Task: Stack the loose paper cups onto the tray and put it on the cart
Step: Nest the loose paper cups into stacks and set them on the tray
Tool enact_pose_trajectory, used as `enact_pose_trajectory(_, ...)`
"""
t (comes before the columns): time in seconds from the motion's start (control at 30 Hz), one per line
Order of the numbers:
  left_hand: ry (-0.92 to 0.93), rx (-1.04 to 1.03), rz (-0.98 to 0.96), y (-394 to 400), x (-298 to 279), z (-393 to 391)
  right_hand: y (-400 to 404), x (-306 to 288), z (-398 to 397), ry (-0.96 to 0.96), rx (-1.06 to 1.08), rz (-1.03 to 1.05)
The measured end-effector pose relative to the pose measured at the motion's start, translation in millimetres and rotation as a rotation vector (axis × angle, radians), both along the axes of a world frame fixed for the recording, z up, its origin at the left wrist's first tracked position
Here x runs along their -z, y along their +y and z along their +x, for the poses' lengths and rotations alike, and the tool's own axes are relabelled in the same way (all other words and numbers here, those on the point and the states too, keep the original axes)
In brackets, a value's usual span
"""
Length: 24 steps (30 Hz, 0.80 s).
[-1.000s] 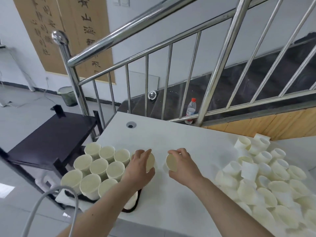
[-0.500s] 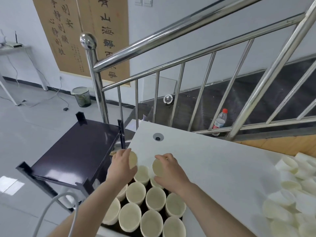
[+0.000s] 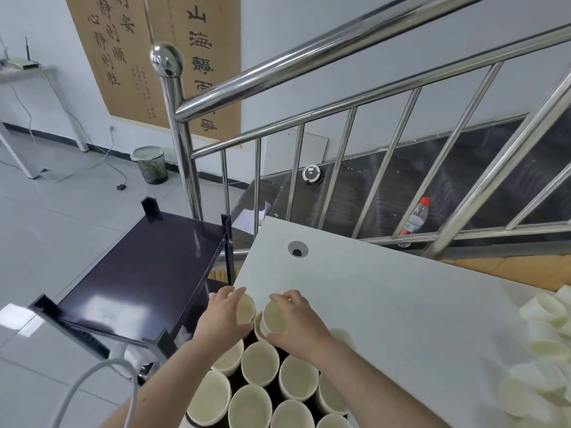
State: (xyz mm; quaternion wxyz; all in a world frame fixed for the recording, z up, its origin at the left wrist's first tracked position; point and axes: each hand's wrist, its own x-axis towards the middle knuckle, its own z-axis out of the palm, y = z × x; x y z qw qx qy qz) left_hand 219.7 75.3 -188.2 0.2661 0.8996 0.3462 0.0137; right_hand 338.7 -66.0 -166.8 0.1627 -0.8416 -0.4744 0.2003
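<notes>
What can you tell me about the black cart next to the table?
The black cart stands on the grey floor, left of the white table and in front of the steel stair post. Its flat top shelf looks glossy and reflects light, with short posts sticking up at the corners. Nothing lies on that shelf. Lower parts are mostly hidden. Neither hand touches it.

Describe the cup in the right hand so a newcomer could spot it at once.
Start at the white table and go to its near-left corner, where open cups stand packed upright. The right hand grips one cup just beyond them. Unlike the upright ones, it is tilted, its mouth facing the camera.
</notes>
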Motion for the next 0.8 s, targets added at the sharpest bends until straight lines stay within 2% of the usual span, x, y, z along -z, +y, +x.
enact_pose_trajectory(0.3, 0.062, 0.022, 0.049, -1.8, 10.9, -3.0, 5.7, 19.2, -2.2, -0.047, 0.001, -0.162)
enact_pose_trajectory(0.53, 0.041, 0.029, 0.038, -1.9, 11.7, -3.6, 4.5, 27.1, 0.0, -0.032, 0.029, -0.119)
enact_pose_trajectory(0.8, 0.026, 0.039, 0.14, -24.6, -4.4, 7.4, -21.9, 15.2, 9.3, -0.034, 0.066, -0.015)
